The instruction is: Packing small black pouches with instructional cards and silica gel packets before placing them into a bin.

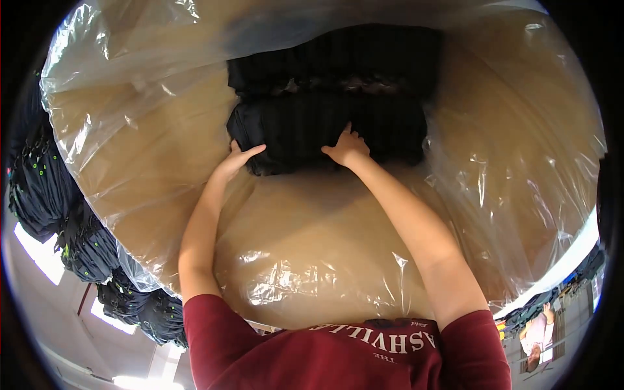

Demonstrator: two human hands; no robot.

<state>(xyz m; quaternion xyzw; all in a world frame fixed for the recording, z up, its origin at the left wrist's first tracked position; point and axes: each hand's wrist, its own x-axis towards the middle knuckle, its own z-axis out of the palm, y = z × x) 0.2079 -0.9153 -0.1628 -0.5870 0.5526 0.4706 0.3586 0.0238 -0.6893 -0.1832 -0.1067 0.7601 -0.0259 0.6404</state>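
Note:
Two rows of folded black garments (305,133) lie side by side in a deep box lined with clear plastic. At the left end of the nearer row, my left hand (239,159) is spread, its thumb resting on the cloth and its other fingers partly hidden along the row's side. Farther right, my right hand (350,146) presses on the top front of the same row, thumb and forefinger apart. The farther row (377,52) sits behind it and is touched by neither hand.
Loose plastic liner (110,156) covers the brown box walls (520,117) all round, wrinkled and shiny. Bunches of dark hanging garments (39,182) are outside the box on the left. Beyond the box at lower right, another person (538,335) is in view.

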